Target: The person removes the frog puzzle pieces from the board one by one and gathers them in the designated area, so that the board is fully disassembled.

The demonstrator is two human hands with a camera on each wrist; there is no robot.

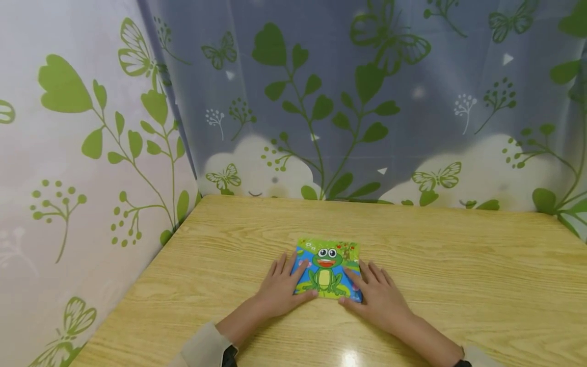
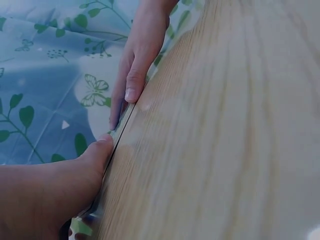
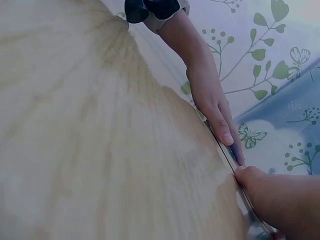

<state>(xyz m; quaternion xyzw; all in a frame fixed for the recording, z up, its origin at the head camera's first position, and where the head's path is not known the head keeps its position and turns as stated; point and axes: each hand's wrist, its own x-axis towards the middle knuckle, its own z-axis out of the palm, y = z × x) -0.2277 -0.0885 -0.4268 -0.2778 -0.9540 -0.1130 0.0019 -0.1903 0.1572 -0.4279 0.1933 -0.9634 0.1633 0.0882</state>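
A flat, square picture board with a cartoon frog lies on the wooden table, its bright blue and green face up. My left hand rests at its left side, fingers spread, with the index finger and thumb over the edge. On the opposite side lies my right hand, also spread, index finger and thumb touching the board near its right edge. Seen low in the left wrist view, the left hand and right hand meet the board's thin edge. The right wrist view shows the right hand close to the tabletop.
The light wooden table reaches back to a grey-blue curtain printed with leaves and butterflies. A pale curtain with the same pattern hangs along the left edge. Dark bands circle both wrists at the sleeves.
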